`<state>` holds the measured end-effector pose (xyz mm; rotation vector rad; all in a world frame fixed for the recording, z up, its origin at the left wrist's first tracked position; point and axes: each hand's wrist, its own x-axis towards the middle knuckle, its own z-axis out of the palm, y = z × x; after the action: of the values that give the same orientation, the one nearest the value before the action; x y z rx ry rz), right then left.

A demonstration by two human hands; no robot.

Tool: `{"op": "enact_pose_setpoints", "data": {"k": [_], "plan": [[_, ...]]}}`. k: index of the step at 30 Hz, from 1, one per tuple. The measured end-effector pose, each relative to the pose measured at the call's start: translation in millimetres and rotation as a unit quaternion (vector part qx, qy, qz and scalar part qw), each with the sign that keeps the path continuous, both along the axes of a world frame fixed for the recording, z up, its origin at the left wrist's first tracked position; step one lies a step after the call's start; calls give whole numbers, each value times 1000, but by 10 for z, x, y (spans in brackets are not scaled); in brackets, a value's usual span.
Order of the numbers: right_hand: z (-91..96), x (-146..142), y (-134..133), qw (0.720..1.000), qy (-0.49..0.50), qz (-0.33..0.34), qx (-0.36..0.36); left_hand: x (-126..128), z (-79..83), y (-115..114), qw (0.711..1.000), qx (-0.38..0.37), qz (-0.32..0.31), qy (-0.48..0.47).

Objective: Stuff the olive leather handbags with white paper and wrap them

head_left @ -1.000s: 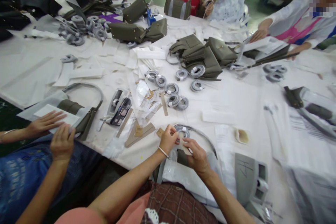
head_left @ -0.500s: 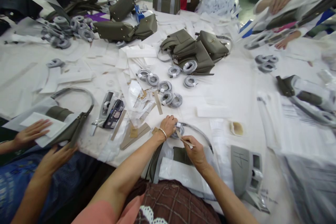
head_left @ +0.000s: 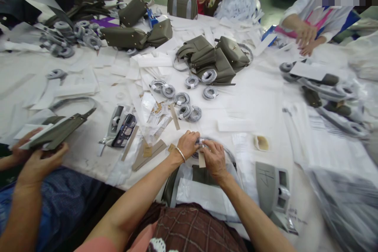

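Note:
My left hand [head_left: 188, 145] is closed on the left side of a coiled strap [head_left: 195, 155] wrapped in grey film, partly hidden by my fingers. My right hand [head_left: 215, 160] meets it from the other side, fingers bent and pressed on a beige strip [head_left: 201, 160] that hangs down from the coil. Under both hands lies a dark olive handbag [head_left: 201, 174], partly covered by white padding [head_left: 203, 193]. Its wrapped handle [head_left: 228, 150] arches behind my right hand.
Right of the bag lies a grey tape dispenser [head_left: 271, 189]; another dispenser [head_left: 116, 120] stands left beside a black box [head_left: 124, 130]. Ahead are several coiled straps [head_left: 181, 98] and olive bags [head_left: 203, 55]. At left a co-worker's hands [head_left: 41, 163] hold a bag.
My right hand has moved up and in to the coil, and the beige strip now hangs downward there. The co-worker at left has tilted their bag; the one at right has set a bag down.

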<state>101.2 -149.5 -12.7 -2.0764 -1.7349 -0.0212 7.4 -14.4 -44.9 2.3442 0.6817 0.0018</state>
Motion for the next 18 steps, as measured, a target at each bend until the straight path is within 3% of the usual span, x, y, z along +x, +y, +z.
{"op": "enact_pose_setpoints", "data": {"k": [7,9,11,14,16,18], "plan": [[-104,192,165,996,-12,80,-22,-87,133,-51,999,-13,6,-30],[-107,236,153,995,1,94,-17,-117,149,21,998,-50,12,-42],[-85,264,134,994,8,109,-9,-136,128,159,984,-168,14,-63],[-47,269,113,993,26,118,0,-122,16,381,919,-388,27,-68],[-40,254,105,992,37,118,6,-81,-87,450,890,-451,39,-47],[-46,234,97,991,41,123,11,-23,-175,428,880,-473,42,-25]]}}
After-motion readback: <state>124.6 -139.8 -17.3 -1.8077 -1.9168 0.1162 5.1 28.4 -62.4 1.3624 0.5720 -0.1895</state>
